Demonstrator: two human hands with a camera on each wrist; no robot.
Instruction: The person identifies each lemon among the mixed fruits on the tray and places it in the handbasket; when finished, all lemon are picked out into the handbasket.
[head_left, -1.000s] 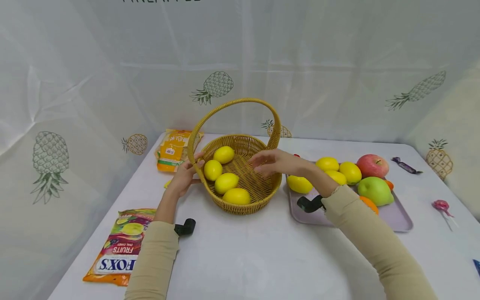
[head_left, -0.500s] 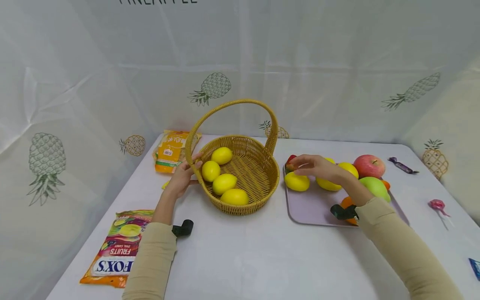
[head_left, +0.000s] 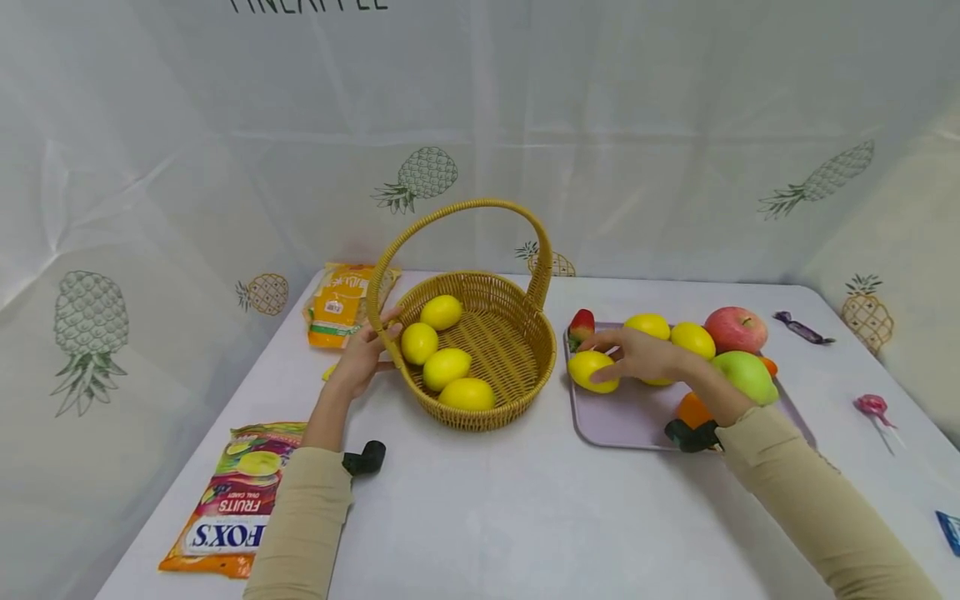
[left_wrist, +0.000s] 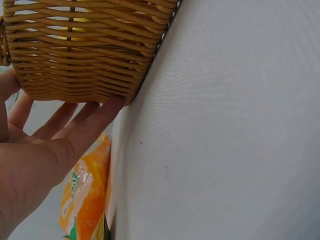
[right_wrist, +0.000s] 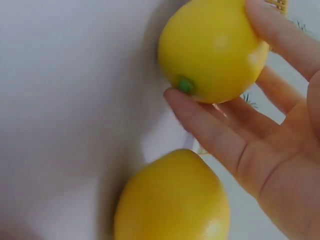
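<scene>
My left hand [head_left: 362,358] rests against the left side of a wicker basket [head_left: 501,343] with a tall arched handle. In the left wrist view its fairly straight fingers touch the lower weave [left_wrist: 85,75]. Several lemons [head_left: 467,394] lie in the basket's left and front part. Over a lilac tray [head_left: 622,423], my right hand [head_left: 643,355] holds a lemon [head_left: 588,367] at the tray's left end. In the right wrist view, thumb and fingers lie around this lemon [right_wrist: 215,47], with a fingertip beside its green stem end. Another lemon [right_wrist: 172,200] sits close by.
On the tray are more lemons [head_left: 692,339], a red apple [head_left: 735,330], a green pear-like fruit [head_left: 746,375] and orange fruit [head_left: 692,410]. A strawberry [head_left: 581,325] sits at its back left corner. Candy bags [head_left: 232,508] lie left; a lollipop [head_left: 872,406] and wrapped candy [head_left: 802,327] lie right.
My right hand has moved from over the basket rightward to the tray and come down onto a lemon, taking hold of it. The left hand stays at the basket.
</scene>
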